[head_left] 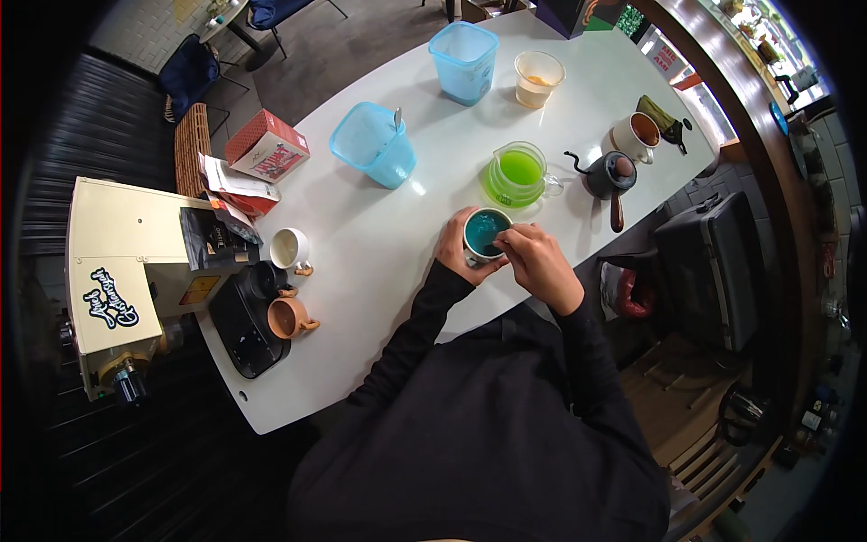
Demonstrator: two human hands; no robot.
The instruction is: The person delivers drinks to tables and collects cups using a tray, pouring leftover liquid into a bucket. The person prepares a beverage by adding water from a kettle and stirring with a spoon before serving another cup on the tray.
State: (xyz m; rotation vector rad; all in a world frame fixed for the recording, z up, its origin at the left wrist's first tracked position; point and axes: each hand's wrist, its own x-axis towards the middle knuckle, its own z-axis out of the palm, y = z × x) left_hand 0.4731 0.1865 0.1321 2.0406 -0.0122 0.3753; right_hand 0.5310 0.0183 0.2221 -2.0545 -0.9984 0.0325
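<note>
My left hand (453, 242) is wrapped around the side of a white cup (471, 258) near the table's front edge. Blue-green liquid (485, 229) shows inside the cup. Over its right rim, my right hand (542, 266) has its fingers pinched together; whatever they hold is hidden by the fingers. Just behind the cup is a glass server (502, 194) with bright green liquid in it. To the right stands a small dark gooseneck kettle (607, 176) with a wooden handle.
On the white table (388, 262) are two blue plastic tubs (375, 149), one holding a spoon, a clear cup (540, 81) and a white mug (635, 135). At left are a red box (265, 149), coffee bags, small cups (288, 318) and a cream machine (108, 271).
</note>
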